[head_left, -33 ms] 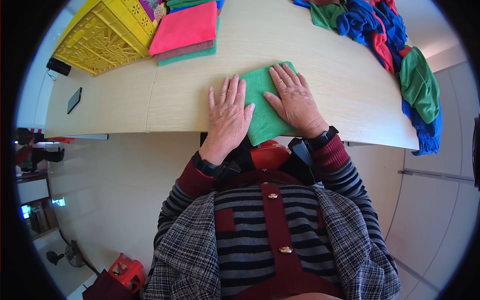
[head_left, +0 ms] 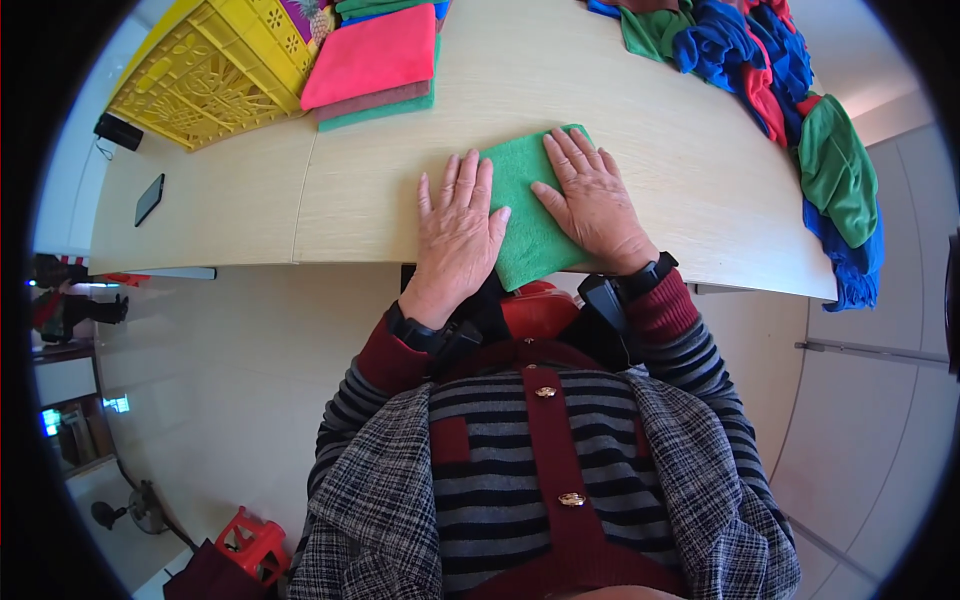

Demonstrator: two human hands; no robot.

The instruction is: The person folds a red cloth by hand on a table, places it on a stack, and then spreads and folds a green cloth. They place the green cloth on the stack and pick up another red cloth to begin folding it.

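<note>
A green folded towel [head_left: 527, 215] lies flat on the pale wooden table, its near corner reaching slightly past the front edge. My left hand [head_left: 452, 225] rests flat along the towel's left side, fingers stretched away from me and thumb on the cloth. On the towel's right side lies my right hand [head_left: 594, 205], also flat, its fingers a little apart and pointing to the far edge. Neither hand grips anything. Under the hands, parts of the towel's two side edges are hidden.
Folded towels in red, brown and green form a stack [head_left: 375, 62] at the far left, beside a yellow plastic basket [head_left: 215, 75]. A dark phone [head_left: 149, 199] lies on the left. Crumpled cloths [head_left: 735, 50] heap at the far right, some hanging over the edge. A red stool [head_left: 252, 543] stands lower left.
My right hand has shifted very slightly to the right on the towel. My left hand and the towel look nearly the same.
</note>
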